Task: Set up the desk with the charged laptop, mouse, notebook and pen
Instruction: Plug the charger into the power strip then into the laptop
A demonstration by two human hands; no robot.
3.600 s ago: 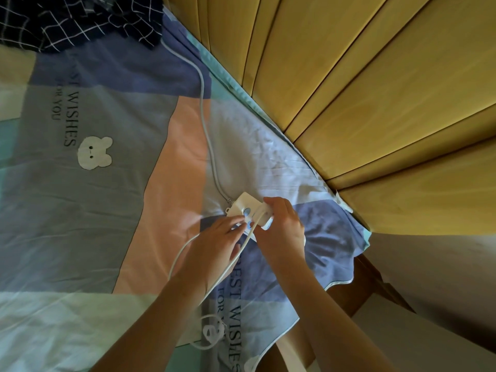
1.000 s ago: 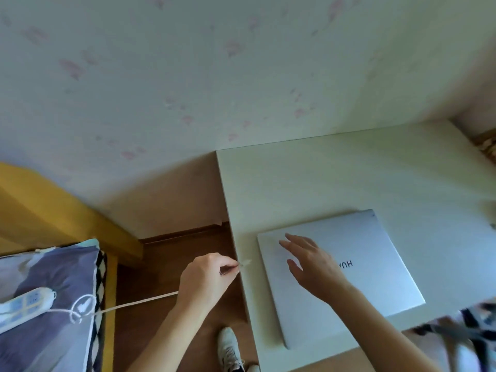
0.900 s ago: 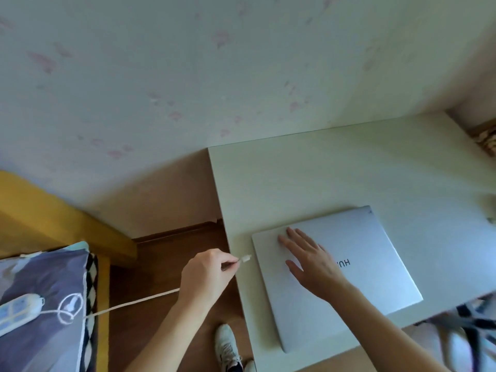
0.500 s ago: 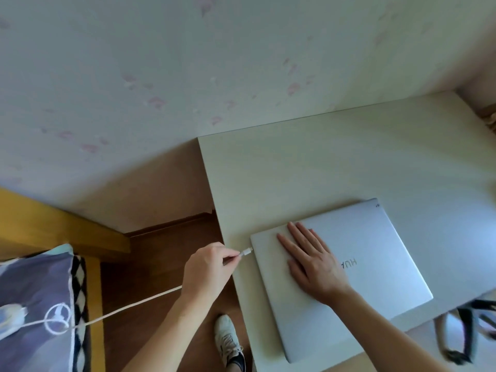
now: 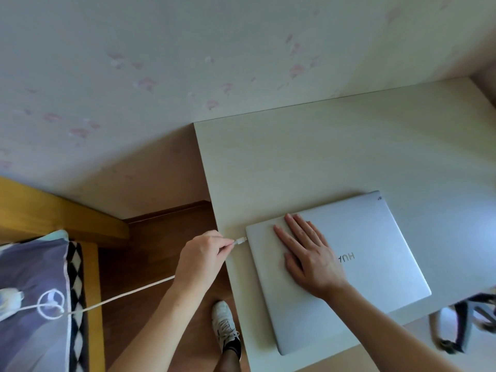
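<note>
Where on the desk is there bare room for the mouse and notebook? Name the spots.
The desk is bare between the wall and the closed laptop, and right of the laptop. The strip left of it is crowded: the left hand holds the charging plug there. The right hand lies flat on the lid.

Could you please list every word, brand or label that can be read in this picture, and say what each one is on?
"HU", seen upside down, followed by part of a letter: on the lid of the closed laptop; the right hand covers the rest of the word.
A small mark at the laptop lid's far corner: too small to read.
Nothing else bears legible text.
</note>
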